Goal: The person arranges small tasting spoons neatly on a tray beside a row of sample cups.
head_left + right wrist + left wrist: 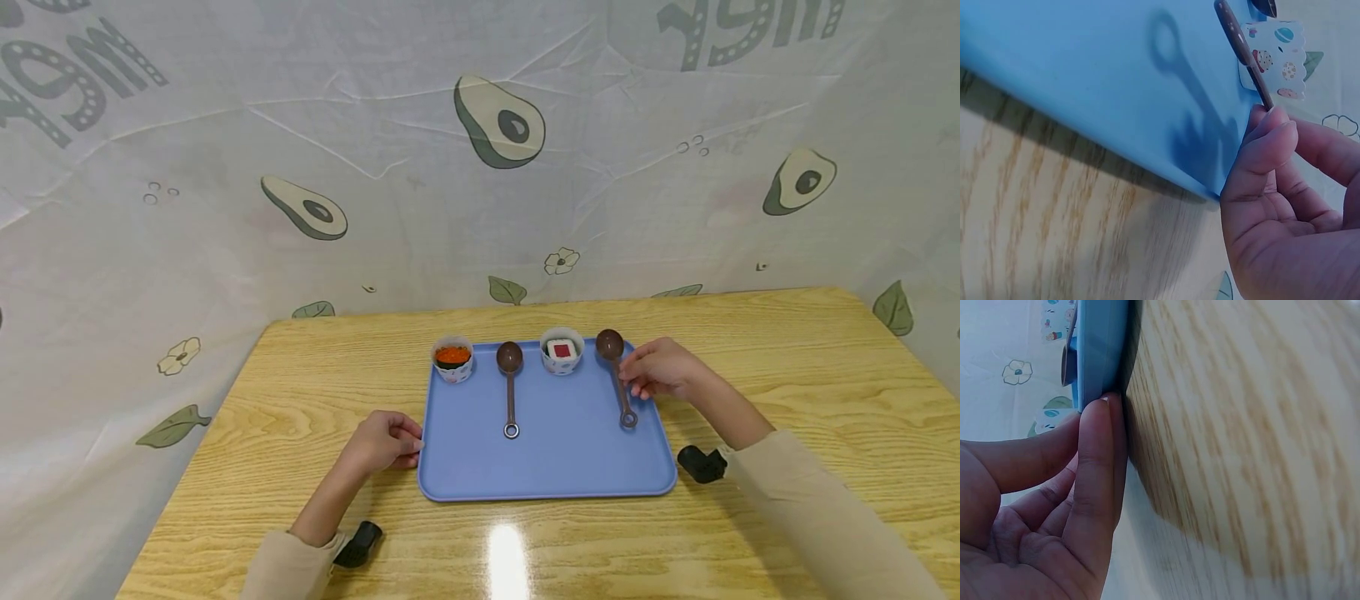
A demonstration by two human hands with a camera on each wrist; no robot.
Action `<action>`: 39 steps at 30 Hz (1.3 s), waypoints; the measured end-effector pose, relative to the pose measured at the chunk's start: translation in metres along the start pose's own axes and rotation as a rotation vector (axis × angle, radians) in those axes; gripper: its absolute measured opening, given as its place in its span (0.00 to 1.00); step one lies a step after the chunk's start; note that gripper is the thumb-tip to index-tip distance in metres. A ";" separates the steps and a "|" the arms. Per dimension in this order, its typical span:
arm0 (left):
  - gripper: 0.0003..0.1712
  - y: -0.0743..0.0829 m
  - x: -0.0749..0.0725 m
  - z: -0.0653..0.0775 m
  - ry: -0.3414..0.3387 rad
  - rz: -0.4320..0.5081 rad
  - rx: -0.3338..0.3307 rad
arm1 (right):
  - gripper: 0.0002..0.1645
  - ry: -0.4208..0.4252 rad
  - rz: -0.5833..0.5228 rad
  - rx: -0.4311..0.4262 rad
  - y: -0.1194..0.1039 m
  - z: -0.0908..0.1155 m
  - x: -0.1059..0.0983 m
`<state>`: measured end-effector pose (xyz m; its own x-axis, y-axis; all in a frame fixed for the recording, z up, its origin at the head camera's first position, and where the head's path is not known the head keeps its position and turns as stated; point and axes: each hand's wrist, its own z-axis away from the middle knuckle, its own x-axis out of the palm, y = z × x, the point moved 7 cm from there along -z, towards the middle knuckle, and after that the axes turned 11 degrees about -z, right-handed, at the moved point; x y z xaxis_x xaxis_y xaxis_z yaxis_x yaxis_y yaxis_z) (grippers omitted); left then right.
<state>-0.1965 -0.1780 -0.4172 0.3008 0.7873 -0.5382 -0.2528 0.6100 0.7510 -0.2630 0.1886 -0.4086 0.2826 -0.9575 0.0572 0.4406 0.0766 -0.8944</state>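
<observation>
A blue tray [555, 462] lies on the wooden table. My left hand [382, 442] holds its left edge, thumb [1035, 459] at the rim and forefinger against the outer side. Over the tray's right side, my right hand [662, 369] pinches the handle of a brown long-handled spoon [610, 343]. In the right wrist view this spoon [1235, 31] stands off the tray and casts a shadow on it. Another brown spoon [510, 358] lies on the tray, bowl toward the back. A paper cup [454, 375] with orange-topped sushi and another cup [559, 365] with a white-and-red sushi piece stand along the back.
Behind the table [330, 367] hangs a pale cloth [405, 167] printed with avocados. A black wrist device [358, 544] sits by the left sleeve, and another black device [702, 464] by the right one, close to the tray's right edge.
</observation>
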 end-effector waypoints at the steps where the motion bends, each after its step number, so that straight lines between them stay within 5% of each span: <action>1: 0.04 0.000 0.000 0.000 -0.002 0.001 0.002 | 0.08 0.003 0.000 0.002 0.001 0.000 0.000; 39: 0.04 -0.001 0.001 -0.001 -0.004 0.013 -0.003 | 0.11 0.042 0.082 -0.005 0.006 -0.007 0.009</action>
<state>-0.1965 -0.1784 -0.4188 0.3006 0.7951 -0.5267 -0.2595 0.5996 0.7571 -0.2638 0.1789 -0.4170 0.2816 -0.9589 -0.0347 0.4133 0.1539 -0.8975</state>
